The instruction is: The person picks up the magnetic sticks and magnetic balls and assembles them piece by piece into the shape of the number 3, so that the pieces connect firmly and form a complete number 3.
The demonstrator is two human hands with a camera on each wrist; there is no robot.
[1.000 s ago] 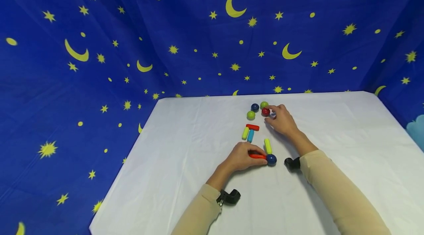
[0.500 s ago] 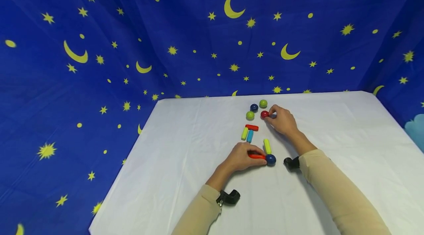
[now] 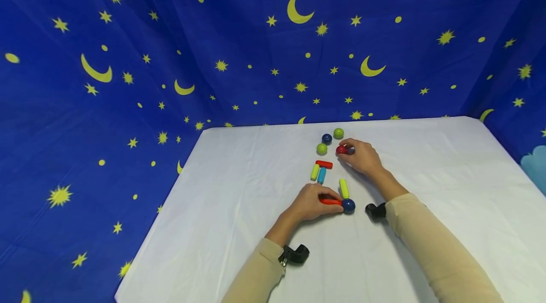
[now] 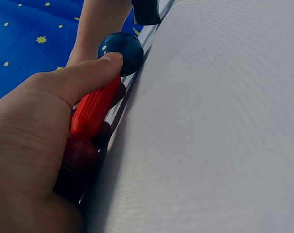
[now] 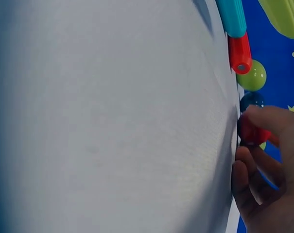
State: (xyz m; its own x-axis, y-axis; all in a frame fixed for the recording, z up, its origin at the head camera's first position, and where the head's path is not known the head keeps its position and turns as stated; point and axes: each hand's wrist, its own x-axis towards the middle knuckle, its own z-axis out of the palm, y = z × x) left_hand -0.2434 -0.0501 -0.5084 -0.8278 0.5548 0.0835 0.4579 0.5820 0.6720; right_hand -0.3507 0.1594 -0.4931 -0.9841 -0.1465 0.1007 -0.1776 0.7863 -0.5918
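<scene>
My left hand (image 3: 310, 202) grips a red rod (image 3: 331, 202) with a blue ball (image 3: 348, 206) at its right end; a yellow-green rod (image 3: 344, 188) extends from that ball away from me. In the left wrist view the thumb presses where the blue ball (image 4: 122, 52) meets the red rod (image 4: 95, 109), and a dark red ball (image 4: 80, 152) sits at the rod's other end. Farther back, my right hand (image 3: 362, 157) pinches a red ball (image 3: 341, 150) between thumb and fingers; the right wrist view shows this red ball (image 5: 251, 130) too.
Left of the right hand lie a green ball (image 3: 322, 149), a blue ball (image 3: 326, 139) and another green ball (image 3: 339, 133). Nearer me are a red rod (image 3: 324, 164), a yellow-green rod (image 3: 314, 172) and a light blue rod (image 3: 322, 175). A star-patterned curtain (image 3: 256, 32) hangs behind the white table (image 3: 239, 165).
The right hand has drawn the red ball slightly toward me, away from the far green ball, and its fingers have closed around it. My left hand holds its place.
</scene>
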